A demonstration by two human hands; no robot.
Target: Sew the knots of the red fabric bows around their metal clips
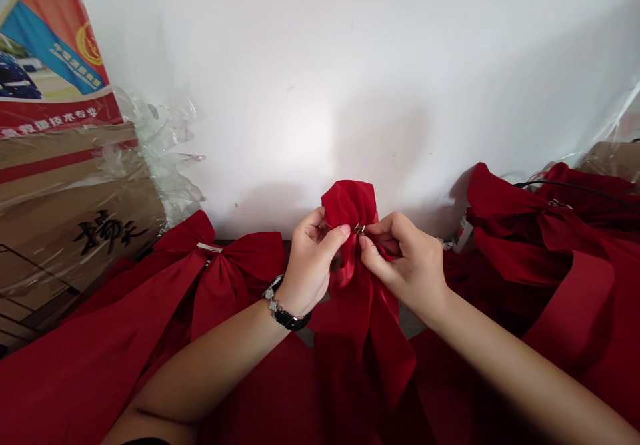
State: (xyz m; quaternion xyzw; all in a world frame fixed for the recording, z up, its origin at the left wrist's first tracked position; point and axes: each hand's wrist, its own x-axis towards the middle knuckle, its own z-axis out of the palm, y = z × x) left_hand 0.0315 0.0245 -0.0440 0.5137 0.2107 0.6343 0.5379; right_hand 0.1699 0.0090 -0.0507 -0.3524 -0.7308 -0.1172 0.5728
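Note:
Between my hands a red fabric bow [350,202] is held up, its loops at the top and its long tails hanging down. My left hand [315,252] is closed on the bow, thumb pressed near its centre. A small metal clip [360,230] sits at the bow's middle. The thumb and fingers of my right hand [407,258] pinch this clip from the right. Part of the bow's centre is hidden behind my fingers.
A finished-looking red bow with a silver clip [209,248] lies at left. More red bows [520,232] are heaped at right, with a black cable [585,186] across them. A cardboard box [75,192] with clear plastic wrap [160,145] stands at left. A white wall [280,85] rises behind.

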